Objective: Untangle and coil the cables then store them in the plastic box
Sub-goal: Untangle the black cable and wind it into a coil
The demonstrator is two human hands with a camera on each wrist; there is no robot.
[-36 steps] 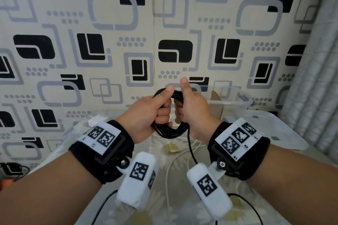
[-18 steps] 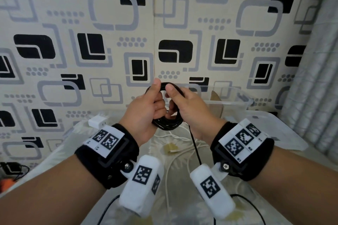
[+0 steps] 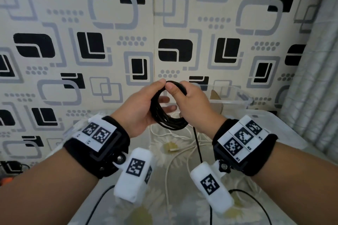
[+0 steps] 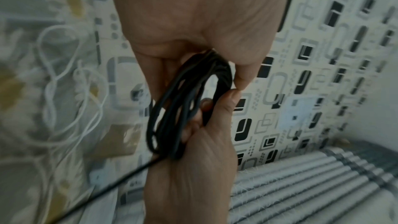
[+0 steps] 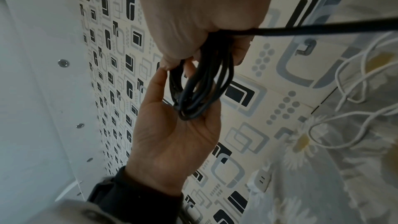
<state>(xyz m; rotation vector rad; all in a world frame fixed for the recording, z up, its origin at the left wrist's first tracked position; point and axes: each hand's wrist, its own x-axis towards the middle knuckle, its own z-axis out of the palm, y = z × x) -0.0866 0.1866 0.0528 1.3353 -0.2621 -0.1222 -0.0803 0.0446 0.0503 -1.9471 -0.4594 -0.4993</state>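
Observation:
A black cable [image 3: 165, 115] is wound into a coil and held in the air between both hands. My left hand [image 3: 140, 106] holds its left side, thumb over the top and fingers reaching through the loop. My right hand [image 3: 192, 104] grips the right side, its thumb pressed on the top next to the left thumb. The coil [image 4: 189, 108] and both thumb tips show in the left wrist view. The loose black tail [image 5: 323, 29] hangs down toward me. The clear plastic box [image 3: 234, 97] stands open behind my right hand.
A loose white cable [image 3: 175, 144] lies on the flowered tablecloth [image 3: 161, 206] under the hands. A white charger block [image 5: 261, 179] sits at the table's left. The box's white lid [image 3: 270, 129] lies at the right. Patterned wall behind, curtain at the right.
The coil has turned from edge-on to an open ring. My left fingers have uncurled and now reach through the loop. Both thumbs have come together on top.

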